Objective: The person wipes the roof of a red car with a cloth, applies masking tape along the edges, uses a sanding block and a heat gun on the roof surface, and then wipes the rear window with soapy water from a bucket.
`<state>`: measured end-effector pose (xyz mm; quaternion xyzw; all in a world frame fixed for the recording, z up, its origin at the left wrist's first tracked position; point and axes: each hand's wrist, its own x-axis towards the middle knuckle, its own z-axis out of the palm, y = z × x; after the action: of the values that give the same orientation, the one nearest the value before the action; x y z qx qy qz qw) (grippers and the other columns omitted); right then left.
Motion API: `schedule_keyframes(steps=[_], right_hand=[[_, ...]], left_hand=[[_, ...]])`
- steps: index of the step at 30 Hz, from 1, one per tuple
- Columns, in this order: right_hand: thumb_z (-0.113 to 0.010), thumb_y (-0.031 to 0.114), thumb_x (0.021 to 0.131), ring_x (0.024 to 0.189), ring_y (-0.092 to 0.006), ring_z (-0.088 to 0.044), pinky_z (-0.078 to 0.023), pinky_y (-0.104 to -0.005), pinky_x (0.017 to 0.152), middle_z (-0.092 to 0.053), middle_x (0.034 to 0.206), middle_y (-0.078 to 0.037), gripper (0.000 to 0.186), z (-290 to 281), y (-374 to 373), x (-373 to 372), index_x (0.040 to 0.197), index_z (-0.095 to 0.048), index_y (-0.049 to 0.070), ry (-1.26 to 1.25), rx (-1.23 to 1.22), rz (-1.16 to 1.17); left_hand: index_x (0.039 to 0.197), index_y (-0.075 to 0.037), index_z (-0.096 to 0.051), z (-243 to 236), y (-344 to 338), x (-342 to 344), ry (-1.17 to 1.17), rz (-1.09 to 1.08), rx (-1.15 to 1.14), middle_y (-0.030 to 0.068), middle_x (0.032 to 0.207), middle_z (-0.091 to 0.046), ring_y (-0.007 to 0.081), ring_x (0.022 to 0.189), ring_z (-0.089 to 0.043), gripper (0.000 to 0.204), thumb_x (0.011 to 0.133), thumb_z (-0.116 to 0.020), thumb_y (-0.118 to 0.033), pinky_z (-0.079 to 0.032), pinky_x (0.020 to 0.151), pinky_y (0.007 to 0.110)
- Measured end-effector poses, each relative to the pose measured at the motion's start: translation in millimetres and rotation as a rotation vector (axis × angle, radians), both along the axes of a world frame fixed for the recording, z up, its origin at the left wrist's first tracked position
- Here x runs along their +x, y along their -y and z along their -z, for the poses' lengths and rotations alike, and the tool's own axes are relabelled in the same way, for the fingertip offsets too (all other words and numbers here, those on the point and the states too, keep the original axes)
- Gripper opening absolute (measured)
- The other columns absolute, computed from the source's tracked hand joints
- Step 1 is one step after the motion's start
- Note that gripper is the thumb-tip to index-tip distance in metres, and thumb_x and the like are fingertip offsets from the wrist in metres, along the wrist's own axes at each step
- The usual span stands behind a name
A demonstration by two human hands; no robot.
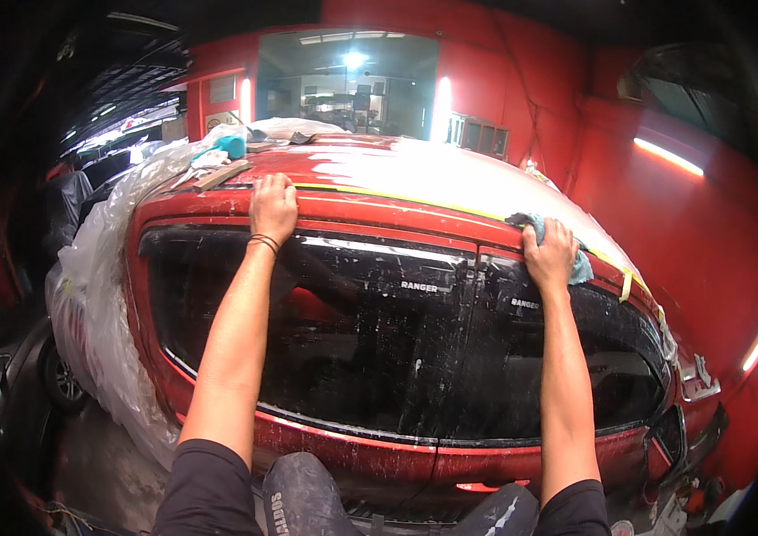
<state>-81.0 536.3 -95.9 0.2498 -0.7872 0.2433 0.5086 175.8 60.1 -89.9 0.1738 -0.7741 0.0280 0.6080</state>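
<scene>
A red car with a glossy roof (379, 165) stands in front of me, its side toward me. My left hand (273, 207) is closed over the roof's edge above the side window (352, 348), its fingers curled onto the rim. Farther right, my right hand (550, 255) grips a blue-grey cloth (581, 268) against the roof edge; part of the cloth sticks out past the fingers. Yellow masking tape (415, 200) runs along the roof between the hands, and its loose end hangs down at the right. White smears and specks mark the red paint and dark glass.
On the roof's left end lie a wooden block (221, 176), a white crumpled cloth (209, 161) and a turquoise container (233, 146). Clear plastic sheeting (102, 295) drapes the car's left end. A side mirror (667, 439) juts out at lower right. Red walls (665, 214) stand behind.
</scene>
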Motion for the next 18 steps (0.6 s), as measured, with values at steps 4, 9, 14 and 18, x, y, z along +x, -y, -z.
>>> schedule_keyframes(steps=[4,9,14,18], right_hand=[[-0.061,0.045,0.098,0.119,-0.039,-0.061,-0.044,-0.0548,0.104,-0.069,0.119,-0.02,0.049,-1.8,1.1,1.8,0.121,-0.069,0.002,0.02,0.014,-0.013],[-0.062,0.044,0.097,0.121,-0.0393,-0.062,-0.043,-0.0561,0.105,-0.07,0.121,-0.02,0.05,-1.8,-2.9,0.8,0.122,-0.068,0.002,-0.038,0.004,-0.023],[-0.062,0.045,0.098,0.122,-0.0392,-0.062,-0.042,-0.0559,0.107,-0.07,0.122,-0.021,0.05,0.3,-3.4,-3.9,0.123,-0.068,0.002,-0.061,0.007,-0.015],[-0.061,0.047,0.098,0.124,-0.0389,-0.062,-0.042,-0.0557,0.109,-0.07,0.124,-0.02,0.052,2.2,0.3,-5.3,0.124,-0.069,0.002,-0.047,0.014,-0.007]], left_hand=[[0.099,-0.005,-0.064,-1.4,5.1,-0.2,0.008,0.021,-0.006,0.0165,0.102,-0.068,0.0391,0.104,-0.061,0.015,0.098,-0.057,-0.018,-0.047,0.095,0.052],[0.097,-0.004,-0.063,-2.5,6.0,-2.8,0.011,0.039,0.01,0.0166,0.101,-0.068,0.0386,0.104,-0.061,0.015,0.098,-0.057,-0.018,-0.046,0.096,0.05],[0.092,-0.003,-0.064,-7.2,10.7,-3.7,0.03,0.021,0.007,0.0163,0.099,-0.069,0.0384,0.103,-0.061,0.02,0.096,-0.051,-0.018,-0.044,0.097,0.049],[0.096,-0.005,-0.066,-7.7,23.7,-2.3,0.082,0.011,-0.008,0.0174,0.102,-0.07,0.0405,0.103,-0.062,0.023,0.1,-0.049,-0.02,-0.049,0.095,0.053]])
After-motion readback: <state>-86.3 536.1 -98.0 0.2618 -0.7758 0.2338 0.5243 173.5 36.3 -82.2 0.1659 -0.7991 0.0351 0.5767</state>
